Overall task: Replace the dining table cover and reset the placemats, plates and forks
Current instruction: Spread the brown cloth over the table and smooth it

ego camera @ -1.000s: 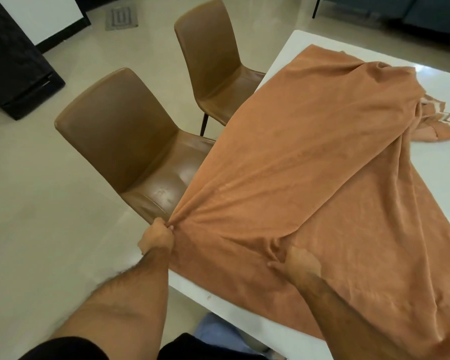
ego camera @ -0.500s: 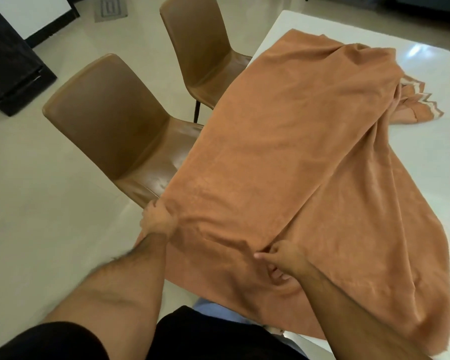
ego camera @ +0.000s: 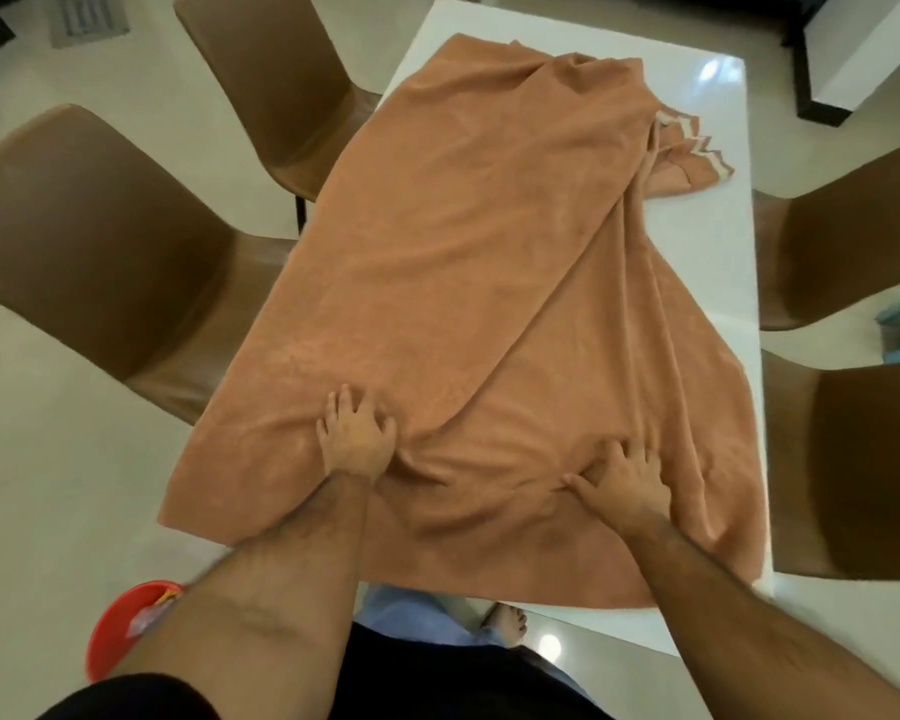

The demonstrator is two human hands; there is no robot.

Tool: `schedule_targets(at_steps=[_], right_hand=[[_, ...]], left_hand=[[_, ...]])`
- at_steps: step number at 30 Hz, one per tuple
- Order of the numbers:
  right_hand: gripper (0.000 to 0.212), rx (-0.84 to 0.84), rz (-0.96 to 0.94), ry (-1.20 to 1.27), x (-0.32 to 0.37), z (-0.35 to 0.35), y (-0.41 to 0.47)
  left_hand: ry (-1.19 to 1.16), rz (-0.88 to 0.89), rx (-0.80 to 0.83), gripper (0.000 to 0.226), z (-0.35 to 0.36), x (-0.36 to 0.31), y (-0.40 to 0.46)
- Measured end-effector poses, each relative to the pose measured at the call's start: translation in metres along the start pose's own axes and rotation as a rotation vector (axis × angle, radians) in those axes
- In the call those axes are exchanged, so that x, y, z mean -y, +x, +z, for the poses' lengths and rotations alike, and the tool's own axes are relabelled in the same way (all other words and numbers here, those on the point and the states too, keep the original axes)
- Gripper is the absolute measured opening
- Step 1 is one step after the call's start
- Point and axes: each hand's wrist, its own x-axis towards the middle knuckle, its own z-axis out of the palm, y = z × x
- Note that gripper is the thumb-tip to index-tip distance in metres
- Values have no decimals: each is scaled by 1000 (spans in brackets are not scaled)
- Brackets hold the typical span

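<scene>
I see both hands have let go of the pinched folds: my left hand (ego camera: 355, 438) and right hand (ego camera: 625, 481) now press spread fingers onto the orange cover (ego camera: 479, 262). It lies rumpled on the white table (ego camera: 707, 241), its near edge now draped over the table's end.

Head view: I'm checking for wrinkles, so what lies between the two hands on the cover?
Only the orange cover itself, bunched into folds between the left hand and the right hand, as the head view shows.
</scene>
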Motion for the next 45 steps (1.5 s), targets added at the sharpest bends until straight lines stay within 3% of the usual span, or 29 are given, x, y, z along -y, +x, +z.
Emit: schedule_targets(at_steps=[6, 9, 12, 16, 18, 21, 24, 26, 29, 31, 33, 39, 43, 45], right_hand=[[85, 12, -45, -38, -37, 3, -20], [82, 23, -56, -52, -53, 3, -30], [72, 21, -59, 12, -63, -9, -26], [35, -171, 6, 191, -90, -33, -4], [35, -233, 49, 290, -105, -38, 9], [58, -102, 144, 399, -122, -40, 29], [73, -42, 167, 536, -136, -38, 43], [67, -79, 136, 578, -147, -37, 50], [47, -24, 132, 368, -162, -39, 57], [27, -52, 213, 204, -168, -45, 55], [21, -66, 334, 161, -183, -51, 52], [22, 45, 514, 137, -262, -59, 44], [36, 243, 381, 127, -282, -54, 43], [54, 284, 276, 166, -280, -53, 45]], left_hand=[[155, -89, 173, 112, 30, -32, -25], [137, -161, 133, 107, 38, -47, -35], [96, -158, 69, 85, 46, -72, -47], [83, -31, 7, 76, 65, -109, -68], [115, 34, -6, 83, 76, -125, -76], [149, 122, -18, 97, 85, -145, -81], [142, 239, -3, 94, 92, -164, -79], [136, 265, 50, 90, 98, -177, -78], [184, 216, 179, 102, 109, -192, -78], [228, 174, 223, 111, 112, -195, -80], [236, 128, 228, 116, 110, -196, -82], [198, -64, 273, 119, 108, -224, -80], [159, -128, 221, 98, 124, -251, -103], [154, -117, 203, 89, 139, -261, -123]])
